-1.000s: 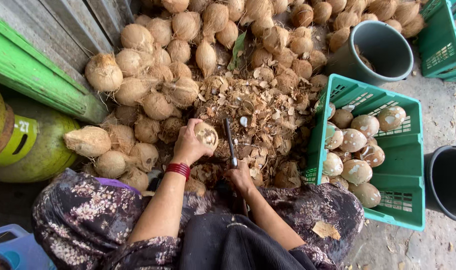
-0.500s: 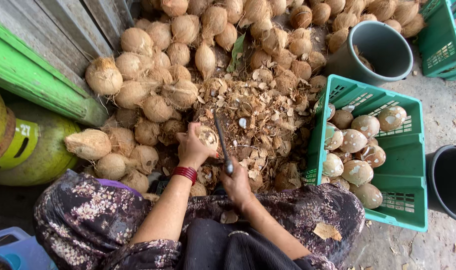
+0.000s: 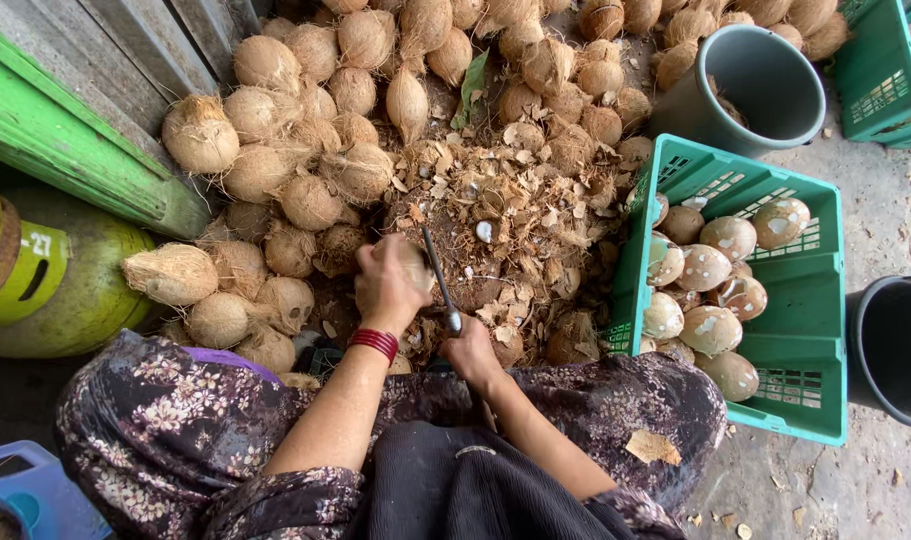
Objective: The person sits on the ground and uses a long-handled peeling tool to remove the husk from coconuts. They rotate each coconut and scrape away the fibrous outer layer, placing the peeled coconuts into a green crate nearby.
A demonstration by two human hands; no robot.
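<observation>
My left hand [image 3: 388,285], with a red band at the wrist, is closed around a brown coconut [image 3: 413,262] held low in front of my knees. My right hand [image 3: 471,352] grips the handle of a dark knife [image 3: 438,275]. Its blade slants up and to the left, against the right side of the coconut. Under both hands lies a heap of broken shell pieces [image 3: 506,215].
A big pile of husked coconuts [image 3: 306,150] spreads left and behind. A green crate [image 3: 816,300] with several peeled coconuts stands on the right, a grey bucket [image 3: 761,85] behind it, a black bucket [image 3: 896,335] at far right, a green gas cylinder [image 3: 56,285] on the left.
The knife has swung from upright to slanting left onto the coconut. My left hand has turned over the coconut and drawn it lower and closer to me.
</observation>
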